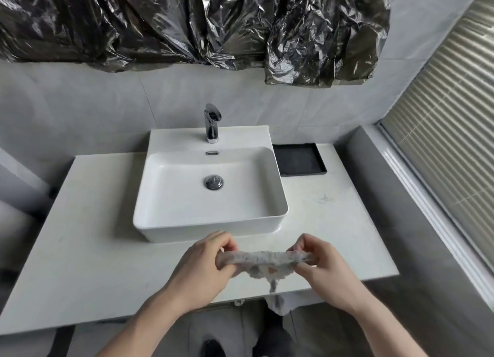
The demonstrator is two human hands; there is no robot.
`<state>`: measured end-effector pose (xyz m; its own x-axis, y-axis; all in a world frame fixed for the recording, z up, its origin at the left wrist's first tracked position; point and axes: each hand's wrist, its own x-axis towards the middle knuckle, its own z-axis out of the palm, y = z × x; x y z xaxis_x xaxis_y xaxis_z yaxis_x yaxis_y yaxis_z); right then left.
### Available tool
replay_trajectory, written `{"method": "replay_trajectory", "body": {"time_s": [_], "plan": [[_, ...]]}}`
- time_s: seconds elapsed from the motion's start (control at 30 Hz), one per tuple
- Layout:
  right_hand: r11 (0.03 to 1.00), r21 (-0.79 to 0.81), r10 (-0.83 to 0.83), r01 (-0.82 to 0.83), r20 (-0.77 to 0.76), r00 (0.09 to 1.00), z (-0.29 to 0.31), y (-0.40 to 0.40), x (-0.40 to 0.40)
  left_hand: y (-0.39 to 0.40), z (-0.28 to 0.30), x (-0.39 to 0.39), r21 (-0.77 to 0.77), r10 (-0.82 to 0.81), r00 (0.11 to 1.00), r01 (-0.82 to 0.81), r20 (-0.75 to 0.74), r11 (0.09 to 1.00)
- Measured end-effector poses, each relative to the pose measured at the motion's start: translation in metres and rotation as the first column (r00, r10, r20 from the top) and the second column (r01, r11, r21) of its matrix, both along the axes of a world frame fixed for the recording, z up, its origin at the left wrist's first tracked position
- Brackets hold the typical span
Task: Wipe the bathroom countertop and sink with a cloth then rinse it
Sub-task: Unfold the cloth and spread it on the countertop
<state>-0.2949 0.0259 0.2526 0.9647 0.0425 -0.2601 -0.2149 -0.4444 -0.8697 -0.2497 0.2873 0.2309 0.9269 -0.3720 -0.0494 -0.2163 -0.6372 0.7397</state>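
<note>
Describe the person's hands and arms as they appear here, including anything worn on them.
The left hand and the right hand are both bare: no gloves, and no rings or watch that can be seen. Both forearms are uncovered as far as the bottom edge of the picture, with no sleeve in view. Fingernails look short and unpainted.

Grey cloth (263, 260) bunched, stretched above countertop (88, 236) front; sink (211, 217) dry.

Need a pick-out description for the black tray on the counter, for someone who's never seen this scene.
Start at the white rectangular sink sitting on the pale countertop. Directly to its right, against the back wall, lies a shallow black tray. It is the only dark, flat, rimmed thing on the counter, and it looks empty.
</note>
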Motion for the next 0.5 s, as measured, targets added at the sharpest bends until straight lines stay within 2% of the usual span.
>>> {"method": "replay_trajectory", "body": {"time_s": [0.17,0.37,0.43,0.5], "plan": [[0.992,0.111,-0.059,0.062,-0.026,0.998,-0.006,-0.028,0.016,-0.028,0.003,0.009,-0.026,0.061,0.993,-0.064,-0.098,0.998],[0.991,0.021,0.133,-0.132,-0.096,0.986,-0.014,-0.09,0.033,-0.114,0.006,0.028,-0.027,0.085,0.988,-0.089,-0.127,0.996],[0.994,-0.036,0.104,-0.107,-0.082,0.991,-0.019,-0.118,0.043,-0.146,0.007,0.038,0.035,0.1,0.989,-0.097,-0.11,0.995],[0.994,-0.08,0.071,-0.075,-0.061,0.996,-0.025,-0.153,0.054,-0.173,0.008,0.048,0.18,0.099,0.993,-0.087,-0.058,0.98]]}}
